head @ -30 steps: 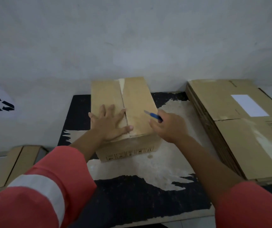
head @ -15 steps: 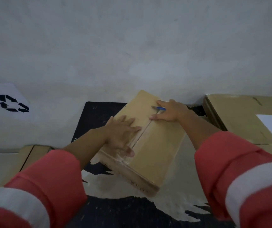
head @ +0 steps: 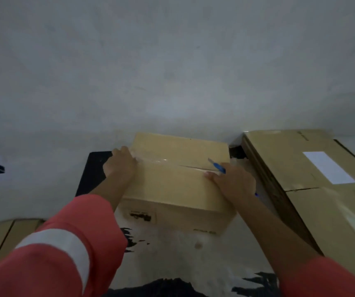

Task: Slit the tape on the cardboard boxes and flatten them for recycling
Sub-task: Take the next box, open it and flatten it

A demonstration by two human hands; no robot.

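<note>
Head camera looks down with us at a plain grey wall (head: 172,61) and, below it, a worn black mat (head: 92,174) whose surface has rubbed away to pale patches. On our right lies a tall stack of flattened boxes (head: 296,163), smooth brown corrugated sheets, the top one bearing a white label (head: 328,168). More flat cardboard (head: 0,239) lies at lower left, so we judge a good share of the work done. The one box (head: 178,187) standing assembled sits on the mat in the middle, just beside the stack. It is rectangular and matte tan, its flaps closed under a glossy strip of clear tape (head: 155,160) along the top seam. Our left hand (head: 120,166) curls its fingers over the box's left end and grips it. Our right hand (head: 234,185) rests on the right end of the top, closed around a blue utility knife (head: 217,166) whose tip sits at the seam. A dark line shows by the blade, but we cannot tell whether the tape is cut there. Most of the strip looks whole, so slitting and flattening are left.
</note>
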